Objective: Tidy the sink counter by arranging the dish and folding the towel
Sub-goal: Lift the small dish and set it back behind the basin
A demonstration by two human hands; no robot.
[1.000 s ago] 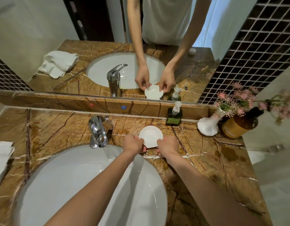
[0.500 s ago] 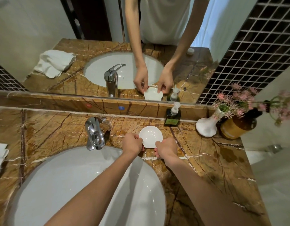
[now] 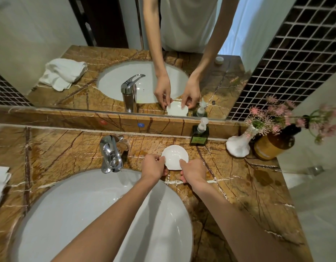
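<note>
Both hands pinch a small white dish by its near rim, left hand and right hand on either side; it looks light, stiff, glazed-slippery and breakable, best held at opposite edges.

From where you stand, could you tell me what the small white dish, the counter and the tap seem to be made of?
The dish looks like glazed ceramic or porcelain: white, glossy, with a scalloped rim. The counter appears to be polished brown marble or similar stone, with pale and dark veins and a slight sheen. The tap looks like chrome-plated metal, mirror-bright with sharp reflections.
</note>
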